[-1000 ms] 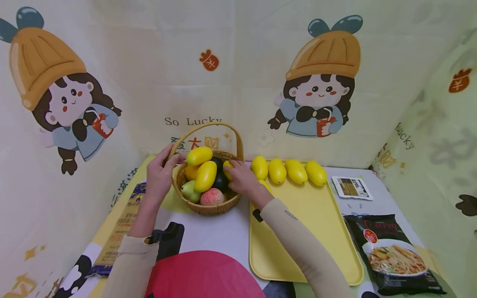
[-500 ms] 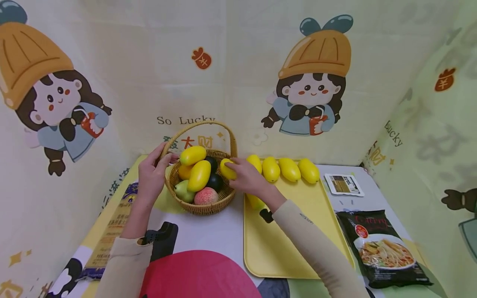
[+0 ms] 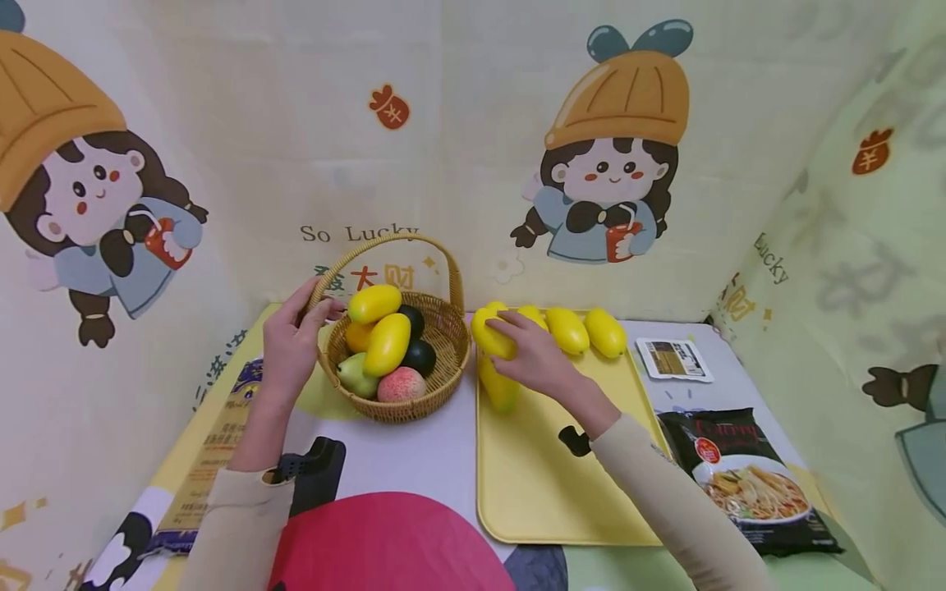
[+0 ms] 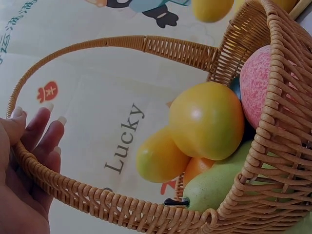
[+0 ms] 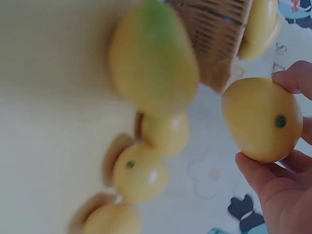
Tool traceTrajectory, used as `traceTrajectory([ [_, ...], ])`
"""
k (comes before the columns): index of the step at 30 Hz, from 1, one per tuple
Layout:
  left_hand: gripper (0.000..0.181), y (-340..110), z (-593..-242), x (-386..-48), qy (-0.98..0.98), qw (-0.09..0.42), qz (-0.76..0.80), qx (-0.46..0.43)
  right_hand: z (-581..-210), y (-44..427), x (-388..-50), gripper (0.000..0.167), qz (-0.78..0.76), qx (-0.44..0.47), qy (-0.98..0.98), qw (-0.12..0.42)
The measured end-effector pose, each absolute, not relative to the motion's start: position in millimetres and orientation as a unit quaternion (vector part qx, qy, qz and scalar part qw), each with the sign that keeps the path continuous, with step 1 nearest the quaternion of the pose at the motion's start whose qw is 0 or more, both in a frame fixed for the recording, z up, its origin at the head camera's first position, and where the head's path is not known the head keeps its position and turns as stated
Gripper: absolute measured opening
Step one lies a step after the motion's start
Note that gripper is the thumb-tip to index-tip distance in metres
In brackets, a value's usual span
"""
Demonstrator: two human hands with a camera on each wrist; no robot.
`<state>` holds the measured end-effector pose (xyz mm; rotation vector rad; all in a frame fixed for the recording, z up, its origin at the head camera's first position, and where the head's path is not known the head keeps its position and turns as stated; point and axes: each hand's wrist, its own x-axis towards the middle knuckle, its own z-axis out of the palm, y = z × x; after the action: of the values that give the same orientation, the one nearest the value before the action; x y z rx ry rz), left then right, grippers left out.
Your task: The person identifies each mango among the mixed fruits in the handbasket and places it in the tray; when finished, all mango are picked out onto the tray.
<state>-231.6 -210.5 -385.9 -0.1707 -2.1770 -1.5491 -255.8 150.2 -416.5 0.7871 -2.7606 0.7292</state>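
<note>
My left hand (image 3: 290,341) holds the handle (image 3: 336,271) of a wicker basket (image 3: 402,410) at its left side. In the left wrist view, the thumb and fingers wrap loosely round this handle. Piled in the basket are yellow mangoes (image 3: 387,345), a green pear (image 3: 358,376), a pink peach (image 3: 401,384), dark round fruits (image 3: 420,357) and an orange fruit (image 3: 359,336). A yellow mango (image 5: 261,119) is gripped between the thumb and fingers of my right hand (image 3: 538,357), above the tray's far left corner. Below it another mango (image 3: 498,390) lies on the yellow tray (image 3: 562,492).
Several mangoes (image 3: 567,331) line the tray's far edge. Right of the tray lie a small white packet (image 3: 674,359) and a black noodle bag (image 3: 750,484). A long tan package (image 3: 210,460) lies at the left. Printed cloth walls (image 3: 458,164) stand behind and beside.
My right hand has lifted a mango out of the basket and carried it right, over the tray. The left hand keeps its hold on the handle. The head view has shifted slightly.
</note>
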Motion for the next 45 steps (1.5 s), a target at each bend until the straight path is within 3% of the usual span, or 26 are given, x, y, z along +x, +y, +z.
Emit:
traceTrajectory([
  [18, 0.041, -208, -381, -229, -0.789, 0.230, -0.566, -0.061, -450, 212, -222, 0.055, 0.287, 0.177, -0.937, 0.090],
  [27, 0.041, -209, -382, -230, -0.792, 0.227, -0.564, -0.059, -476, 214, -217, 0.055, 0.307, 0.148, -0.937, 0.071],
  [37, 0.042, -209, -385, -230, -0.793, 0.227, -0.562, -0.057, -481, 214, -211, 0.063, 0.319, 0.121, -0.939, 0.033],
  [45, 0.042, -209, -384, -230, -0.792, 0.226, -0.564, -0.055, -488, 213, -203, 0.065, 0.342, 0.129, -0.929, 0.056],
])
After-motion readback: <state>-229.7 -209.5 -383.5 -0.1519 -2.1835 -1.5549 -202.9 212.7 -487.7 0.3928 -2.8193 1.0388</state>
